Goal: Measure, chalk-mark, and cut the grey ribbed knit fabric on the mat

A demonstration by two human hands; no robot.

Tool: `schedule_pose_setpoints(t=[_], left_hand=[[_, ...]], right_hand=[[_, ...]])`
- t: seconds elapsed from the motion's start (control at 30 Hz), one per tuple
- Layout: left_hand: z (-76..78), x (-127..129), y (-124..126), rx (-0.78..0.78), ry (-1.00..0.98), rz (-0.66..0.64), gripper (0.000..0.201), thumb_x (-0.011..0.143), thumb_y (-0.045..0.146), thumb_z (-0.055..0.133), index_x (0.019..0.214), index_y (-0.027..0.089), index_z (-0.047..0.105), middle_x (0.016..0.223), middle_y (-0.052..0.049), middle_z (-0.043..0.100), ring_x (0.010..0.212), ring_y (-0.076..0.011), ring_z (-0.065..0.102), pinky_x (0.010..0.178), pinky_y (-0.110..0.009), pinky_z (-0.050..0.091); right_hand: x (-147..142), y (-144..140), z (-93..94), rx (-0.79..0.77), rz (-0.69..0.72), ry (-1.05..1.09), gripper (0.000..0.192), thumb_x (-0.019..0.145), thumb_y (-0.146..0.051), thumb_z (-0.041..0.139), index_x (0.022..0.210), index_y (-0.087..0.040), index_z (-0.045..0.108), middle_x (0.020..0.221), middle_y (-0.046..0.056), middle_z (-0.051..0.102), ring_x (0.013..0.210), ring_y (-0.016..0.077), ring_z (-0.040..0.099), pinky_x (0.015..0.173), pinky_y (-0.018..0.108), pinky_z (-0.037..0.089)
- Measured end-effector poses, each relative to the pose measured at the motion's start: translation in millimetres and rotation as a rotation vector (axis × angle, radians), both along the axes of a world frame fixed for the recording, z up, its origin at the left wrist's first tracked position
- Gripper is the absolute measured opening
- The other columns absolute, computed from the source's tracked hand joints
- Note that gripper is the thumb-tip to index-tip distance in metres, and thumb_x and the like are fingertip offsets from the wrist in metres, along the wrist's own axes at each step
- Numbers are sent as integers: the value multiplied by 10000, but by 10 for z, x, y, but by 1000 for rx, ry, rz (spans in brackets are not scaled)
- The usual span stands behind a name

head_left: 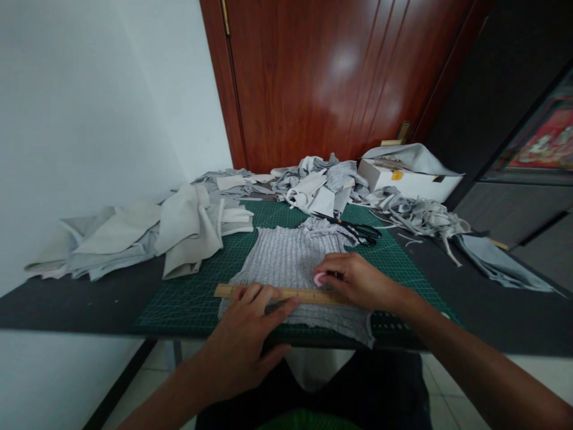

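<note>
A grey ribbed knit fabric [282, 254] lies spread on the green cutting mat [197, 304]. Across its near part rests a wooden ruler [308, 294]. My left hand [255, 319] presses the ruler down with its fingers spread over it. Just above the ruler's far edge, my right hand [351, 275] is closed on a small pink piece, which looks like tailor's chalk [319, 279], against the fabric. Black-handled scissors [358, 230] lie at the fabric's far right, partly over its crumpled end.
Folded pale cloth [188, 230] is piled at left. More grey and white scraps [313, 185] lie at the back. A white box [407, 179] stands back right, beside a heap of fabric strips [421, 213]. Folded grey fabric [501, 263] lies at far right. The table's front edge is close.
</note>
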State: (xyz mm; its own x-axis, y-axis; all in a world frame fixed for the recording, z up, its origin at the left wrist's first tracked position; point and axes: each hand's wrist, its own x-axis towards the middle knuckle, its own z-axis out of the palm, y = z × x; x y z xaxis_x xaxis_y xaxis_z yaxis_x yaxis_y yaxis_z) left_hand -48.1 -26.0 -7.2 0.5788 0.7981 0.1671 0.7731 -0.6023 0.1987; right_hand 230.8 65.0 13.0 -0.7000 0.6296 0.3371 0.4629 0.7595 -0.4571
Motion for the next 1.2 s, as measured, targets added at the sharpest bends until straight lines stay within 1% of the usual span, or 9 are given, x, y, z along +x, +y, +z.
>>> schedule_pose_setpoints(t=[0.1, 0.2, 0.4, 0.53, 0.63, 0.8, 1.0, 1.2], left_hand=[[-15, 2, -23, 10, -28, 6, 621, 896, 278, 728, 1496, 309, 570, 1386, -93, 590, 1238, -324, 505, 1095, -573, 383], [-19, 6, -42, 11, -50, -5, 598, 909, 290, 723, 1488, 283, 574, 1412, -95, 589, 1254, -323, 500, 1103, -565, 381], [-11, 7, -51, 25, -70, -2, 601, 895, 265, 727, 1477, 296, 580, 1421, -84, 593, 1264, -318, 513, 1106, -558, 393], [-57, -15, -33, 51, -73, -12, 621, 884, 262, 743, 1479, 293, 569, 1449, -88, 587, 1284, -327, 517, 1111, -575, 401], [-116, -40, -27, 94, -78, -34, 627, 890, 280, 749, 1485, 276, 549, 1464, -92, 588, 1299, -335, 524, 1121, -595, 407], [-184, -45, -67, 169, -64, -39, 618, 921, 293, 723, 1497, 223, 512, 1476, -116, 598, 1360, -340, 523, 1155, -587, 429], [-193, -13, -108, 234, -31, -37, 600, 933, 296, 686, 1495, 170, 514, 1469, -145, 607, 1357, -356, 541, 1131, -599, 482], [-169, -5, -102, 257, -8, -32, 633, 918, 316, 707, 1503, 166, 515, 1472, -150, 614, 1358, -369, 552, 1108, -608, 512]], right_hand=[[-217, 39, -63, -78, -39, 34, 145, 1025, -207, 631, 913, -181, 720, 827, 29, 726, 730, 160, 630, 700, 268, 430], [-299, 57, -108, -119, -62, 63, 118, 1000, -197, 655, 896, -182, 709, 787, 9, 708, 681, 145, 599, 655, 251, 404], [-308, 76, -189, -89, -40, 69, 88, 992, -178, 660, 915, -180, 702, 814, 14, 719, 704, 148, 619, 675, 254, 410], [-356, 90, -226, -56, -21, 94, 79, 998, -162, 658, 933, -177, 701, 858, 29, 735, 765, 163, 652, 729, 264, 437], [-442, 101, -231, -38, -16, 108, 76, 994, -145, 659, 934, -173, 696, 854, 32, 729, 769, 168, 648, 736, 267, 434], [-629, 147, -200, -52, 9, 105, 61, 989, -150, 669, 932, -164, 687, 813, 24, 705, 707, 156, 607, 684, 257, 407], [-779, 191, -192, -82, 44, 72, 50, 976, -142, 667, 934, -166, 678, 805, 13, 691, 693, 146, 593, 658, 241, 391], [-874, 192, -177, -71, 33, 38, 45, 983, -153, 655, 946, -162, 679, 817, 21, 697, 705, 151, 589, 666, 251, 375]])
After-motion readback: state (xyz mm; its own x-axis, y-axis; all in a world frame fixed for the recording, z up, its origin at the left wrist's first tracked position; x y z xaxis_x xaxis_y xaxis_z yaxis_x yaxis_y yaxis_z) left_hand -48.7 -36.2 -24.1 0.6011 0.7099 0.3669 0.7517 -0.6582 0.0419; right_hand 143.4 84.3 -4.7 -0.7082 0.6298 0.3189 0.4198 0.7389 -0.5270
